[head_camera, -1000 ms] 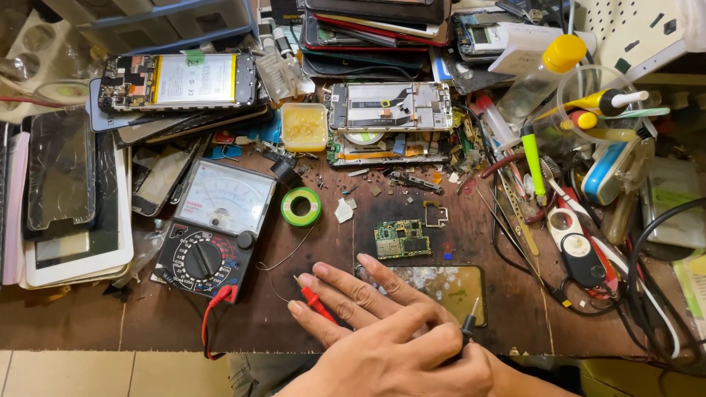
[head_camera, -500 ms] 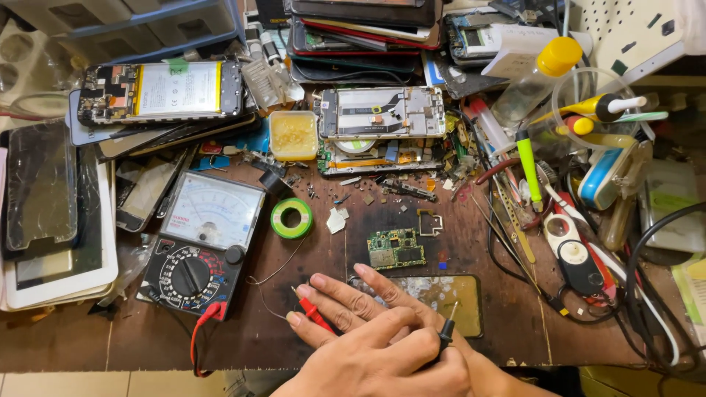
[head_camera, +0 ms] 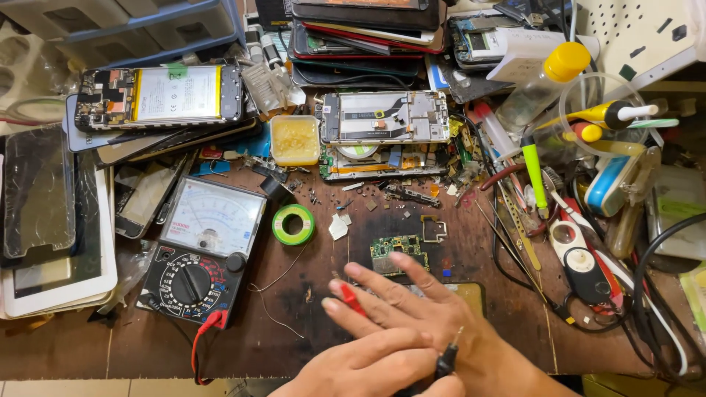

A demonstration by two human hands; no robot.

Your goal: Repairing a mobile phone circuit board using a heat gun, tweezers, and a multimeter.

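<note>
My right hand [head_camera: 430, 316] lies flat on the brown workbench [head_camera: 294, 338] with its fingers spread to the left. A red meter probe [head_camera: 351, 299] is pinched between two of them. The index fingertip overlaps the lower edge of a small green circuit board [head_camera: 388, 247]. My left hand [head_camera: 360, 367] crosses under it at the bottom edge and is closed on a black probe [head_camera: 444, 362]. An analog multimeter [head_camera: 206, 250] with a red lead [head_camera: 202, 338] lies to the left.
A green tape roll [head_camera: 293, 224] sits beside the meter. Opened phones [head_camera: 382, 117] and a yellow flux tub [head_camera: 294, 140] lie behind. Phone screens are stacked at the left [head_camera: 44, 220]. Bottles, pens, tweezers and cables crowd the right [head_camera: 573, 220].
The view has tilted, so the bench sits lower in frame. My right hand's fingers have come up against the small green circuit board. Both probes stay in my hands.
</note>
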